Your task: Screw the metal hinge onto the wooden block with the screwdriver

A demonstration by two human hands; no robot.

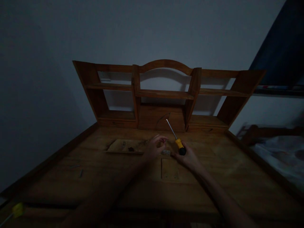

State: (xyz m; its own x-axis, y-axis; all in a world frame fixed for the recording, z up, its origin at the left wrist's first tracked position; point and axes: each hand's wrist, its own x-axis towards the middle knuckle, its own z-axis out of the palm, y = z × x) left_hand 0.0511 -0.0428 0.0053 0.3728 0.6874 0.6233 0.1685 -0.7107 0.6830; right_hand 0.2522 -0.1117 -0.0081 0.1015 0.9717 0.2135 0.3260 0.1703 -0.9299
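Note:
My right hand [187, 156] is closed around the yellow and black handle of a screwdriver [180, 145]. Its metal shaft points up and away, with the tip in the air. To its left, my left hand [155, 148] curls with thumb and fingers brought together. Whatever it pinches, if anything, is too small and dark to make out. A small pale metal piece [165, 152] lies on the desk between the hands. Just nearer to me is a small wooden board [169, 169]. A longer wooden piece [118, 146] lies left of my left hand, with a dark bit on it.
A wooden shelf unit [163, 94] stands along the back of the wooden desk [99, 190]. Small thin metal bits [81, 173] lie on the left. A yellow-ended tool [17, 210] shows at the lower left corner. Bedding [280, 155] is at the right. The light is dim.

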